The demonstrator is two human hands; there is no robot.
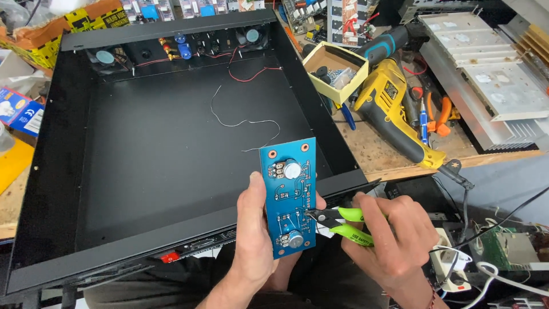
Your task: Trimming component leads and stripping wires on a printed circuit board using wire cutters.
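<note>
Open black chassis (143, 149) holds loose wires (246, 121), fans along far wall; near edge cut off. Yellow box (334, 71) holds small parts, unclear. Blue circuit board (289, 197), long axis upright, gripped by left hand (254, 240) over chassis near-right corner. Right hand (394, 240) grips green cutters (337, 222), tips pointing left on board.

Wooden bench (377, 154) carries black chassis (171, 143); yellow drill (394, 109); cardboard box (334, 71).

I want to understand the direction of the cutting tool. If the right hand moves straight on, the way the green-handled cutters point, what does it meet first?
The right hand points the cutters leftward; their tips already sit at the blue circuit board held by the left hand. The board comes first, though contact is unclear.
</note>
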